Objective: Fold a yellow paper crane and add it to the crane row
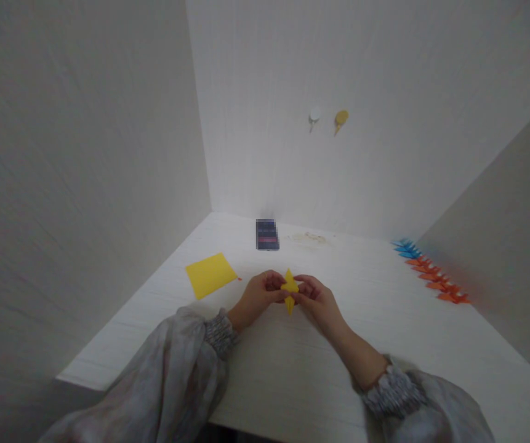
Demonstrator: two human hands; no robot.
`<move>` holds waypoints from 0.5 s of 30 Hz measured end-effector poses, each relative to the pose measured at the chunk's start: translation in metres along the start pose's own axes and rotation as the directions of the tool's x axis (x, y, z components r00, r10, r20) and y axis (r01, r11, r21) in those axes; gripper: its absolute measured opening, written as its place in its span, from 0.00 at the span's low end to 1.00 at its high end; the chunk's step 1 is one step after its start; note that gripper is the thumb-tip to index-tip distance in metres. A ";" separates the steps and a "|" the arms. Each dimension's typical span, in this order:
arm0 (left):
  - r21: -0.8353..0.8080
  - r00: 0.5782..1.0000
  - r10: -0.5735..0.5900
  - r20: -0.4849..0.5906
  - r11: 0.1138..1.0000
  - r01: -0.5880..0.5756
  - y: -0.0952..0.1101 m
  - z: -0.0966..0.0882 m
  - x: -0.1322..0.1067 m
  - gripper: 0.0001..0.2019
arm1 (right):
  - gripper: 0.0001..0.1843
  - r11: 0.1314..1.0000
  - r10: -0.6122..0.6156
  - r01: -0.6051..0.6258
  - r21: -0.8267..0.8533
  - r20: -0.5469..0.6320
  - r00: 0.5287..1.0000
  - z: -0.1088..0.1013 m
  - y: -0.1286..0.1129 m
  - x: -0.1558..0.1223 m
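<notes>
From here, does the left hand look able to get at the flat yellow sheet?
Probably yes: the sheet lies just left of the left hand with no obstacle between, though that hand grips the folded piece.

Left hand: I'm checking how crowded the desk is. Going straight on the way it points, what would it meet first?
The left hand points rightward and pinches the folded yellow paper; just past that, likely the right hand, which holds the paper's other side.
</notes>
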State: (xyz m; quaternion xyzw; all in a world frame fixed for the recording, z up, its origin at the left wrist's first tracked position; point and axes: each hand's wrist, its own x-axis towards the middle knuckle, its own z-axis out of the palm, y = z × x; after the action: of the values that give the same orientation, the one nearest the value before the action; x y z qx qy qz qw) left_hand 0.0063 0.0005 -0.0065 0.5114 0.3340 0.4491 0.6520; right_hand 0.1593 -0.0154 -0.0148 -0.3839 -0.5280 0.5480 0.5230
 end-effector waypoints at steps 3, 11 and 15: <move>0.025 1.000 -0.015 -0.003 1.000 0.015 -0.002 -0.002 0.002 0.16 | 0.18 1.000 0.019 -0.019 0.002 -0.019 1.000 -0.004 0.006 0.002; -0.011 0.999 -0.044 -0.005 0.999 0.044 -0.001 -0.001 0.000 0.16 | 0.11 0.998 0.058 -0.058 0.006 -0.057 0.997 -0.003 0.004 -0.001; -0.017 0.998 -0.055 -0.009 0.998 0.055 -0.002 -0.001 0.000 0.15 | 0.09 0.998 0.060 -0.061 -0.002 -0.058 0.996 -0.001 0.000 -0.002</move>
State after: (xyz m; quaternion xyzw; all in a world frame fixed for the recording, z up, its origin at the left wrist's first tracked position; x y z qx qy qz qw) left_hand 0.0062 0.0006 -0.0082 0.4944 0.3473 0.4365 0.6667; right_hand 0.1603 -0.0169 -0.0156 -0.4163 -0.5017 0.5513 0.5206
